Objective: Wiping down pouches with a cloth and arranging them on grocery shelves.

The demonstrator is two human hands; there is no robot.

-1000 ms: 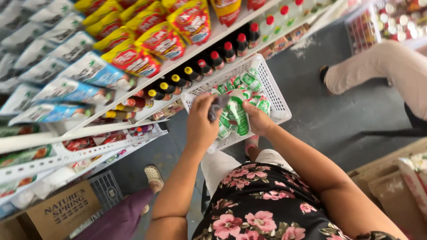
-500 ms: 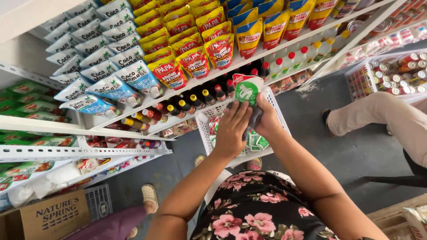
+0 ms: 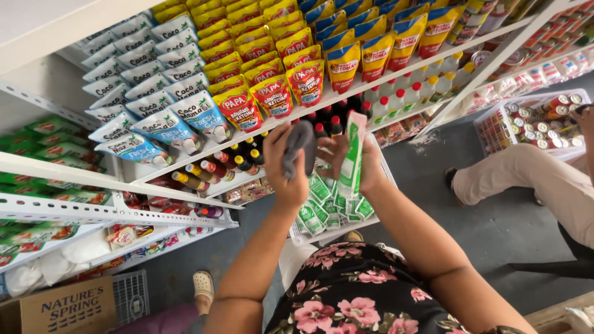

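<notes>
My left grip is closed on a grey cloth. My right grip holds a green and white packet upright, just above the white basket of similar packets.

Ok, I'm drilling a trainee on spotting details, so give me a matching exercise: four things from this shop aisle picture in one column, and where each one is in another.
1. grey cloth
2. green-and-white sachet
3. white wire basket
4. brown cardboard box

a. on the floor, lower left
b. in the right hand
c. below both hands, holding green sachets
d. in the left hand

Pairs: 1-d, 2-b, 3-c, 4-a
</notes>
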